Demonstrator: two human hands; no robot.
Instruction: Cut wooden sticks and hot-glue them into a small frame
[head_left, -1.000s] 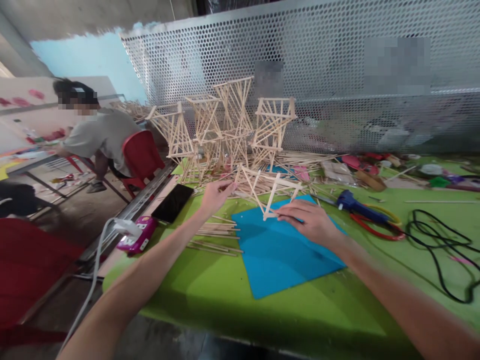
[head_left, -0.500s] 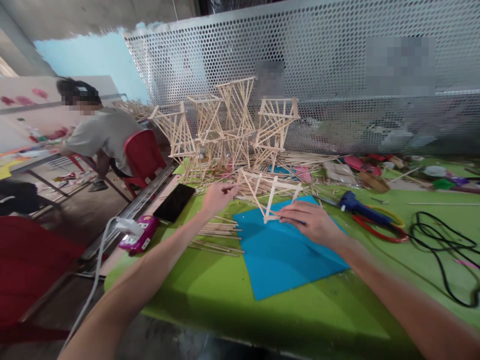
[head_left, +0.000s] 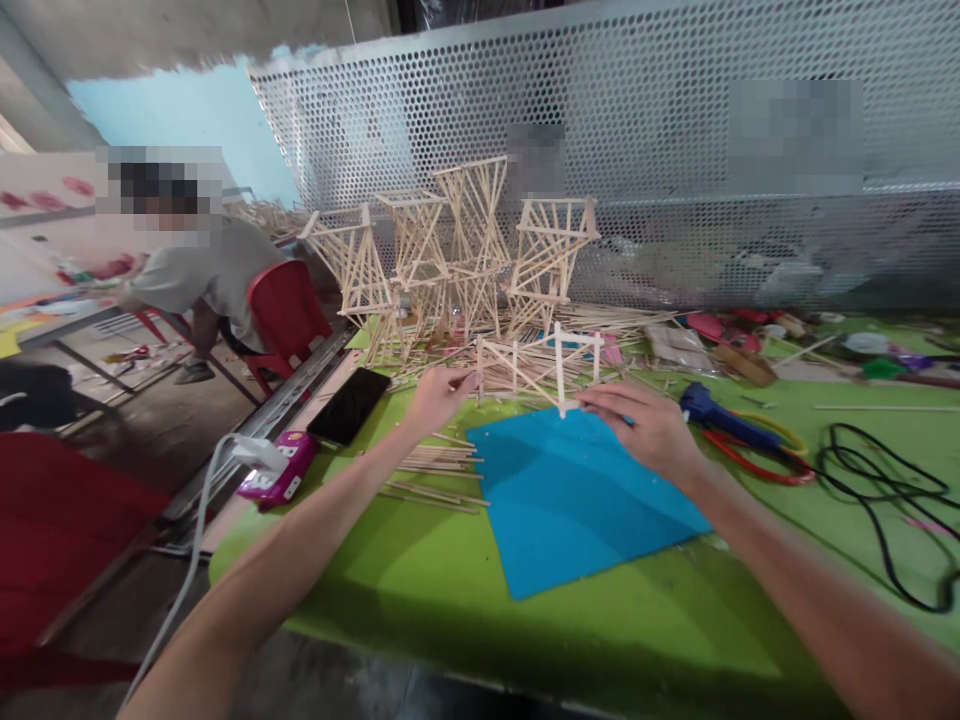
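Note:
A small frame of glued wooden sticks [head_left: 536,365] is held between both hands above the far edge of a blue mat [head_left: 577,500]. My left hand [head_left: 435,397] pinches its left end. My right hand [head_left: 649,425] pinches its lower right corner, and the frame stands nearly upright. Loose sticks [head_left: 431,470] lie on the green table [head_left: 420,590] just left of the mat, under my left forearm.
Tall stick structures [head_left: 457,250] and a heap of sticks stand behind the frame against a perforated metal panel [head_left: 675,150]. A blue glue gun [head_left: 720,415], red scissors and a black cable [head_left: 885,500] lie right. A black phone [head_left: 346,405] and a pink power strip [head_left: 276,470] lie left. A seated person [head_left: 195,275] is far left.
The stick frame has been tilted up from leaning over the mat to nearly upright and moved away from me. My right hand moved up and right with it.

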